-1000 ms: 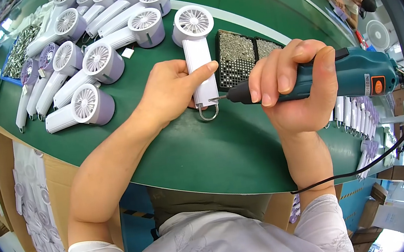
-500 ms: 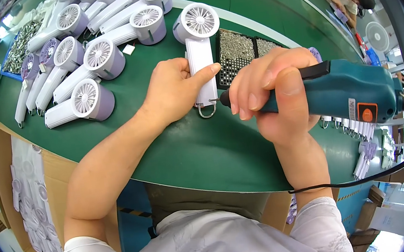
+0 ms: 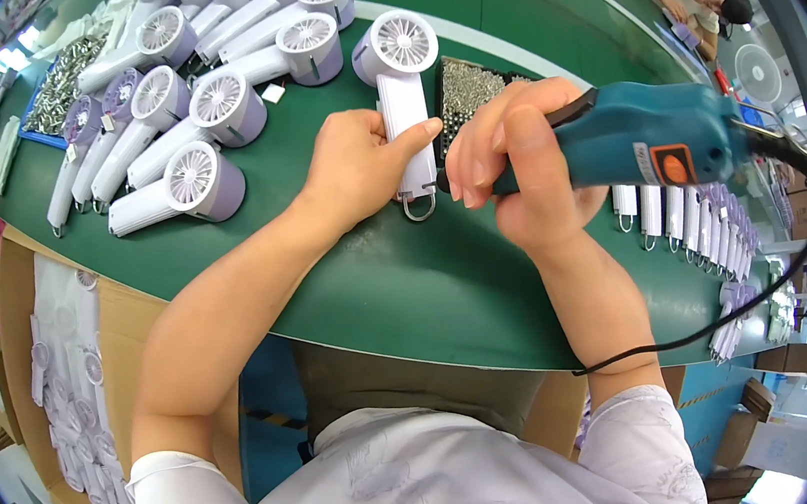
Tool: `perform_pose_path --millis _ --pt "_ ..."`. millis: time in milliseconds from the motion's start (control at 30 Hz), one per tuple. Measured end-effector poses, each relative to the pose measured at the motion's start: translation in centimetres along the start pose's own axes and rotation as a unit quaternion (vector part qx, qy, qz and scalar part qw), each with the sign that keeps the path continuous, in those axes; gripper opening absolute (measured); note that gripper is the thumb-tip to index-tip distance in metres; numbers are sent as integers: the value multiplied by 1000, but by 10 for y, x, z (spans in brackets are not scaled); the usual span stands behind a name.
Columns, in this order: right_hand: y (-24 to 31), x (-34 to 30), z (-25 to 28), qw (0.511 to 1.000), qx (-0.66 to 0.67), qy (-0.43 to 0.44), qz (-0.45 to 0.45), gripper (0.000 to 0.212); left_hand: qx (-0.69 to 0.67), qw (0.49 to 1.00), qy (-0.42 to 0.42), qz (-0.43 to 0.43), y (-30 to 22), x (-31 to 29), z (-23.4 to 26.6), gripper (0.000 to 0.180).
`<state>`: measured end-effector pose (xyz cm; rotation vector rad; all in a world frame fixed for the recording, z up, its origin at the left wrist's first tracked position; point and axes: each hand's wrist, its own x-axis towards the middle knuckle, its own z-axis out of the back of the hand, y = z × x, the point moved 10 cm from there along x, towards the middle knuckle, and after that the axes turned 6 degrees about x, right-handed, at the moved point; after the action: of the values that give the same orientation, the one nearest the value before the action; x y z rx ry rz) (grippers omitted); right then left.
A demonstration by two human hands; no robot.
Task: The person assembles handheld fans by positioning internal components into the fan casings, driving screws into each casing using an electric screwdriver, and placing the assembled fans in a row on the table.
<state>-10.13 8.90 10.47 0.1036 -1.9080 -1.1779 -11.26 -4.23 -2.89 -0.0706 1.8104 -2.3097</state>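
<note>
A white and lilac handheld fan (image 3: 402,101) lies on the green bench in front of me, its round grille at the far end and a metal wire loop (image 3: 421,210) at the near end. My left hand (image 3: 357,162) is closed round the fan's handle from the left, thumb across its top. My right hand (image 3: 523,157) grips a teal corded electric screwdriver (image 3: 646,134) lying nearly level. Its dark nose meets the right edge of the handle near the loop; the contact of the bit is hard to make out.
Just behind my right hand sits a black tray of small screws (image 3: 469,88). Several finished-looking fans (image 3: 223,108) crowd the left of the bench, beside a blue tray of metal parts (image 3: 67,92). More fans (image 3: 687,222) line the right. A black cord (image 3: 779,276) hangs from the screwdriver. Other people work nearby.
My right hand and the screwdriver have moved slightly up and left, with the screwdriver's rear end swung toward the far side. My left hand keeps its hold on the fan. The whole view has shifted a little.
</note>
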Motion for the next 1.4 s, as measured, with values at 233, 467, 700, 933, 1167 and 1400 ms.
perform_pose_path --millis 233,467,700,933,1167,1400 --pt "6 -4 5 998 29 -54 -3 6 -6 1000 -20 6 -3 -5 2 43" --pt "94 12 29 987 137 -87 -7 21 238 959 -128 -88 -51 -58 30 48" --pt "29 -62 81 918 -33 -198 -341 30 368 893 -152 -209 -76 -129 11 38" --pt "-7 -99 85 891 -75 -156 -420 33 468 840 -114 -250 -77 -157 -43 49" --pt "-28 -115 112 879 -91 -129 -450 23 427 880 -56 -201 -83 -160 -76 47" --pt "-12 -113 108 873 -129 -104 -459 32 151 937 184 -257 -92 -70 -74 69"
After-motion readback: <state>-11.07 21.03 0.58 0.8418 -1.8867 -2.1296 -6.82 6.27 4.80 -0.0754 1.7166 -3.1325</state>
